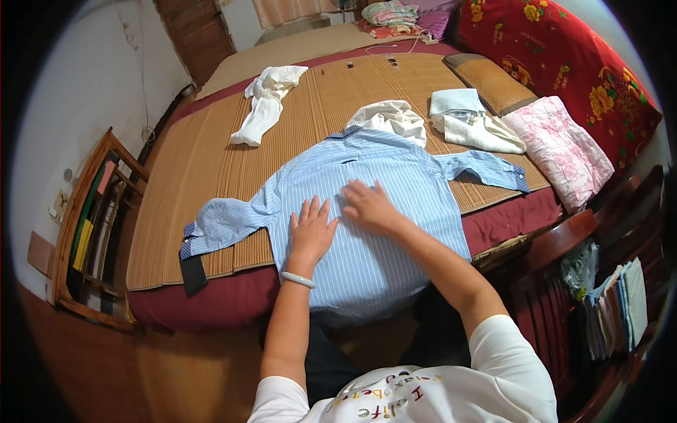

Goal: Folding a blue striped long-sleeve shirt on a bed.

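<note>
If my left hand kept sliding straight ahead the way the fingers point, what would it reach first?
The left hand lies flat on the blue striped shirt, fingers pointing up toward the collar. It would likely cross more shirt, then meet the dark collar; the cream garment lies beyond.

One blue striped shirt (367,211) is lying on the bed (211,296), with two hands, the left hand (310,229) and the right hand (370,206), resting on it. Three white garments (266,102) are lying beyond, beside one pink folded quilt (560,151), one tan pillow (493,83) and one black phone (192,275).
</note>
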{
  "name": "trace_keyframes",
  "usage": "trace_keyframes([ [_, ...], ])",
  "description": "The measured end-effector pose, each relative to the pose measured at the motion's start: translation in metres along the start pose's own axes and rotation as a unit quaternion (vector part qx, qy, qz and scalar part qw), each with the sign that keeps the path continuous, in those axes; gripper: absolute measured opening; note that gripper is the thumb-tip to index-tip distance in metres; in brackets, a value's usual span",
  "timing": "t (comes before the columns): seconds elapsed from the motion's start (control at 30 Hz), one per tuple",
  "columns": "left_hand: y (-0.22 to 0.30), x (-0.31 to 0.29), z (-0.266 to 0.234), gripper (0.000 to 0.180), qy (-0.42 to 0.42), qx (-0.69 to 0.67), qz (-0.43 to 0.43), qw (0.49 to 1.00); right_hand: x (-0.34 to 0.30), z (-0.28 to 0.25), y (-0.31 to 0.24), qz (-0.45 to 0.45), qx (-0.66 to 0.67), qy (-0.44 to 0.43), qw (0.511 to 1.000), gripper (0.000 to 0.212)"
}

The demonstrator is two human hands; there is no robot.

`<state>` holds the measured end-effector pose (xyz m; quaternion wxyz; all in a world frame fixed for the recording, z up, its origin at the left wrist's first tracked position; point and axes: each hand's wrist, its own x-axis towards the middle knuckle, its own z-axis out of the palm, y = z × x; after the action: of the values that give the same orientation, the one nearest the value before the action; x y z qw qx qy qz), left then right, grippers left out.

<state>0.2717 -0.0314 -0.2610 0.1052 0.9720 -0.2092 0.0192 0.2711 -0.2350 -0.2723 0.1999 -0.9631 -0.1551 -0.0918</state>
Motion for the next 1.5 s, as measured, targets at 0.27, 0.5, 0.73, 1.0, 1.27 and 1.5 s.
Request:
trace_keyframes([
  [0.27, -0.050, 0.008, 0.001, 0.068, -0.005, 0.009, -0.085, 0.996, 0.028, 0.006, 0.026, 0.024, -0.043, -0.022, 0.999, 0.066],
  [0.5, -0.073, 0.010, -0.001, 0.073, 0.019, 0.014, -0.159, 0.987, 0.001, -0.030, 0.134, 0.258, -0.141, 0.056, 0.954, 0.070],
  [0.73, -0.097, 0.010, -0.031, 0.056, 0.095, -0.240, -0.160, 0.953, -0.011, -0.032, 0.145, 0.254, -0.134, 0.102, 0.952, 0.062],
  [1.0, -0.156, -0.006, -0.031, 0.084, 0.536, -0.341, -0.460, 0.620, -0.018, -0.031, 0.144, 0.232, -0.104, 0.160, 0.954, 0.048],
  [1.27, -0.151, -0.007, -0.052, 0.071, 0.511, -0.670, -0.433, 0.322, -0.014, -0.033, 0.130, 0.244, -0.046, 0.160, 0.955, 0.039],
  [1.5, -0.158, -0.022, -0.030, 0.041, 0.376, -0.823, -0.362, 0.225, -0.008, -0.022, 0.113, 0.196, -0.010, 0.206, 0.959, 0.036],
])
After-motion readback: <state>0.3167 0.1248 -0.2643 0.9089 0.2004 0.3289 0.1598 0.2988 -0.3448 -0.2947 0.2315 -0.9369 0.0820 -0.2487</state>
